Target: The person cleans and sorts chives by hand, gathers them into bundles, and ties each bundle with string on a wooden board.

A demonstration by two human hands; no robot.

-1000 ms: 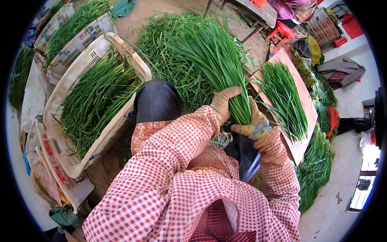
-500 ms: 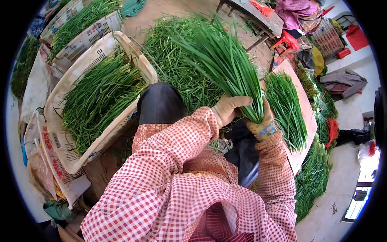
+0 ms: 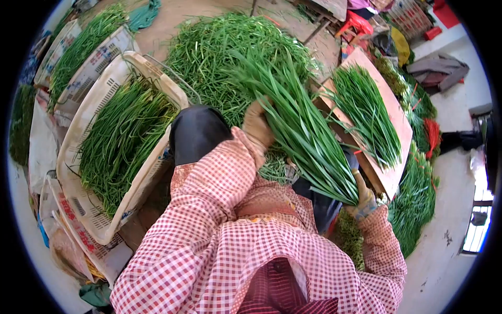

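Observation:
A long bunch of green chives (image 3: 308,138) slants across in front of me. My right hand (image 3: 363,199), in a soiled work glove, is closed around its pale base at the lower right. Higher up on the left side, my gloved left hand (image 3: 258,124) is curled against the leaves, its fingers partly hidden by them. Beside the bunch, a sheaf of trimmed-looking chives (image 3: 368,115) lies on a pinkish board (image 3: 401,175). A big heap of loose chives (image 3: 209,57) covers the floor beyond my left hand.
To my left stands a white plastic crate (image 3: 68,167) filled with chives, with another filled crate (image 3: 89,78) behind it. Tied green bundles (image 3: 413,209) line the wall at right. A red stool (image 3: 355,25) and a table (image 3: 332,6) are at the back.
My right hand has moved down and right with the chives' base, and the bunch now lies lower. My left hand has shifted left, away from the base and along the leaves.

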